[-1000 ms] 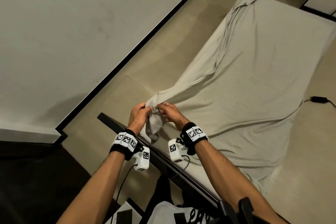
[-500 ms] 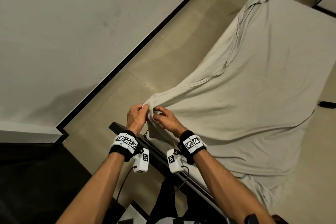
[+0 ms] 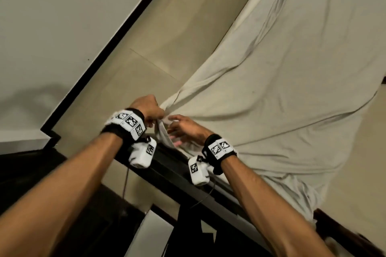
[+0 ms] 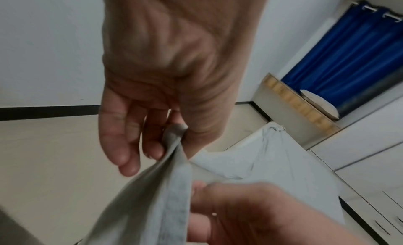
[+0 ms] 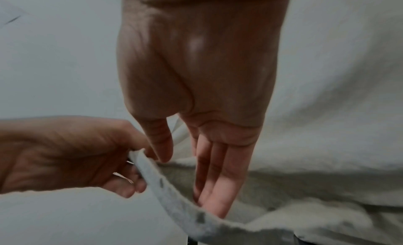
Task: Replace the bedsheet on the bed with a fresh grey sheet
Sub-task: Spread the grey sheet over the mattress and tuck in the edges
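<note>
A grey sheet (image 3: 282, 81) is spread loosely over the bed (image 3: 177, 165), wrinkled, with long folds running from its near corner toward the far end. That near corner is lifted off the dark bed frame and gathered between the two hands. The corner's hem is pinched by the left hand (image 3: 146, 106) between thumb and curled fingers (seen most plainly in the left wrist view, where the bunched cloth (image 4: 174, 140) is caught at the base of the thumb (image 4: 202, 121)). The right hand (image 3: 183, 129) is held just beside the left, its fingers (image 5: 216, 179) straight and slipped inside the pocket of the sheet's edge, the thumb lying above the hem; nothing is gripped by it, the cloth being only touched. In the right wrist view the hem (image 5: 170, 193) is seen curving from the left hand down under the right fingertips. The far corner of the sheet is bunched at the bed's far end (image 4: 272, 128). Beyond the bed a blue curtain (image 4: 353, 59) is hung, and a pale pillow (image 4: 320, 103) is set on a ledge below it. White cupboards (image 4: 370, 162) are ranged on the right, and pale floor tiles (image 3: 167, 37) are laid between bed and wall.
</note>
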`<state>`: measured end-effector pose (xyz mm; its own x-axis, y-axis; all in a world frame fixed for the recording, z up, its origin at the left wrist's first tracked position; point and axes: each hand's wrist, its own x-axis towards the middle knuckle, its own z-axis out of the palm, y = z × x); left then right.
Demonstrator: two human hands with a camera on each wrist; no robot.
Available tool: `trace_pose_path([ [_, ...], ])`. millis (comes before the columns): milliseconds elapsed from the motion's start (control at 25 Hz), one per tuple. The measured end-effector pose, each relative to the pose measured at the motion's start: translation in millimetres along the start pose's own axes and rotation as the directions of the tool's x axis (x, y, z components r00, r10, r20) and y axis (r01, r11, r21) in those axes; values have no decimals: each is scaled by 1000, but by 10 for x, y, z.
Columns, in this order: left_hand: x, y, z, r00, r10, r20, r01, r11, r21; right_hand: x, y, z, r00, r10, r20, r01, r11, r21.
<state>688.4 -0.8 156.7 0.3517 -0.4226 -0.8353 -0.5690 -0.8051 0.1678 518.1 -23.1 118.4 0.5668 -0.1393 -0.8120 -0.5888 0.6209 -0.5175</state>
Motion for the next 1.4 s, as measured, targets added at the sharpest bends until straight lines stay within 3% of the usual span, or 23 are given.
trace_pose_path([
  [200, 47, 209, -363, 998, -24, 58, 4, 945, 326, 119, 326, -375, 999, 14, -36, -14, 1000, 0],
  [360, 149, 339, -475, 1000, -9, 11, 0, 781, 625, 133, 485, -696, 988, -3, -152, -14, 994, -110],
  [680, 493, 367, -268, 997, -39, 63, -26, 617, 786, 272, 797, -989, 976, 51, -210, -80, 988, -133],
  [800, 604, 362, -36, 993, -33, 113, -62, 667, 743, 302, 826, -995, 972, 54, -229, -83, 989, -121],
  [1000, 805, 551, 456, 981, 121, 154, -188, 803, 565, 301, 1026, -1155, 914, 3, -405, -65, 988, -139],
  [1160, 809, 818, 938, 951, 237, 198, -307, 800, 516, 116, 1352, -1437, 877, 31, -480, -103, 987, -126],
  [1400, 603, 1541, 1684, 903, 314, 293, -426, 743, 516, -604, 2127, -2200, 783, 106, -614, -244, 958, -147],
])
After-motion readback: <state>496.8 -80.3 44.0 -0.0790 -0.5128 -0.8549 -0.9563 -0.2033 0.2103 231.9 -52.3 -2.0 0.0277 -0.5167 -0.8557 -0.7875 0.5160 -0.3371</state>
